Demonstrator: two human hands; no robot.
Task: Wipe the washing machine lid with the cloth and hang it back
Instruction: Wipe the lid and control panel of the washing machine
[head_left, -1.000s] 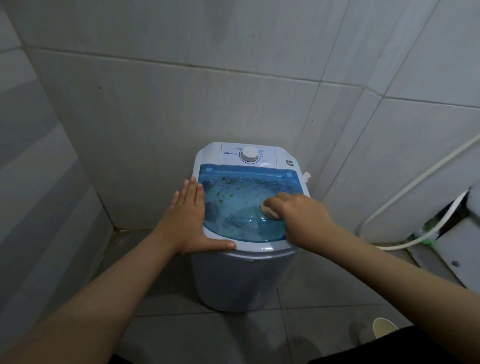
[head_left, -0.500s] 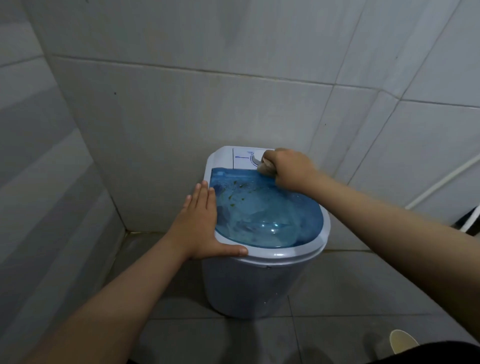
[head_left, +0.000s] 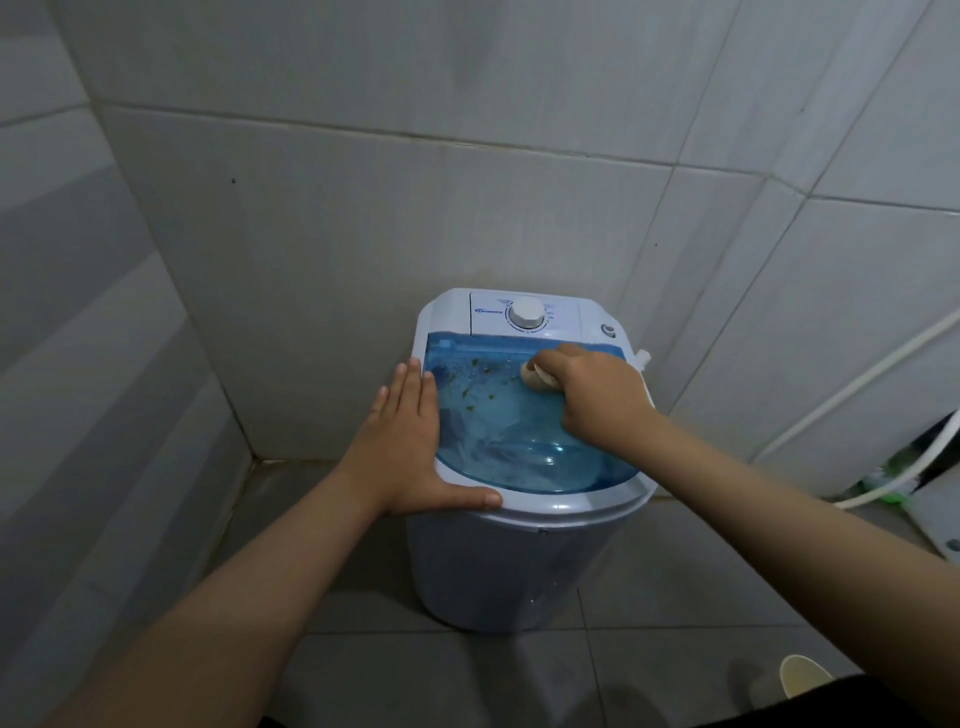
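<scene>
My right hand clenches a balled cloth on the blue lid; left hand lies flat, released. Panel lettering by the dial is unreadable.

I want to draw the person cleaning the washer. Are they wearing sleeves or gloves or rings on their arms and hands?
No gloves and no sleeves show: both forearms are bare right up to the picture's edge. The left hand has no ring, watch or bracelet that I can see, and neither does the right hand. The fingernails look short and plain. Dark clothing shows only at the bottom edge.
</scene>
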